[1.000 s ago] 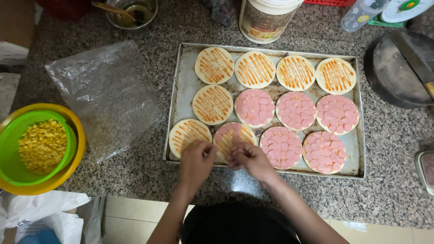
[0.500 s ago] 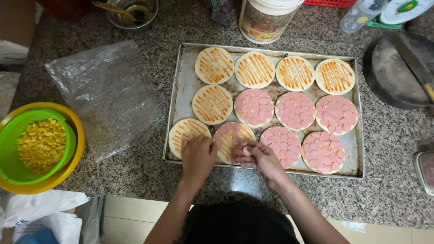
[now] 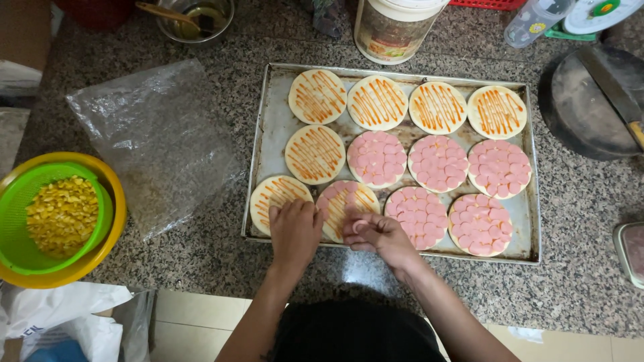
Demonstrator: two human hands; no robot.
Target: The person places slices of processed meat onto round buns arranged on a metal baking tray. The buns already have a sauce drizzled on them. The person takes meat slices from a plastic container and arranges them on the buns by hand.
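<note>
A metal baking tray (image 3: 272,121) holds several small round pizza bases. Some carry only orange sauce stripes, like the base (image 3: 315,153) in the middle row; others are covered with pink sausage slices (image 3: 437,163). My left hand (image 3: 294,231) rests at the tray's near edge, between the sauce-striped front-left base (image 3: 272,196) and the half-covered base (image 3: 349,201). My right hand (image 3: 377,234) is curled over that half-covered base, pinching pink sausage slices in its fingers.
A green colander of corn kernels (image 3: 57,214) sits in a yellow bowl (image 3: 117,208) at left. A clear plastic bag (image 3: 157,141) lies beside the tray. A large jar (image 3: 396,27), a metal bowl (image 3: 194,17) and a dark pan (image 3: 590,100) stand behind.
Both hands stayed at the half-covered front base; more pink slices now lie on its left side, and my right hand has drawn back slightly toward the tray edge.
</note>
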